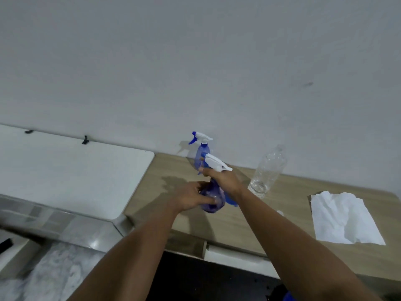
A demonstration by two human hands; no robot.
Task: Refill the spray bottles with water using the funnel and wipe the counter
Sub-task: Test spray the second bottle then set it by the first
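Note:
A blue spray bottle is held over the wooden counter. My left hand grips its round body. My right hand is curled round its neck, just under the white trigger head. A second blue spray bottle with a white and blue head stands behind it against the wall. To the right stands a clear plastic bottle with a little water at its bottom. A blue piece, possibly the funnel, shows under my right wrist.
A crumpled white paper towel lies on the counter's right side. A wet patch darkens the counter left of the bottles. A white surface adjoins the counter on the left, with a tiled floor below.

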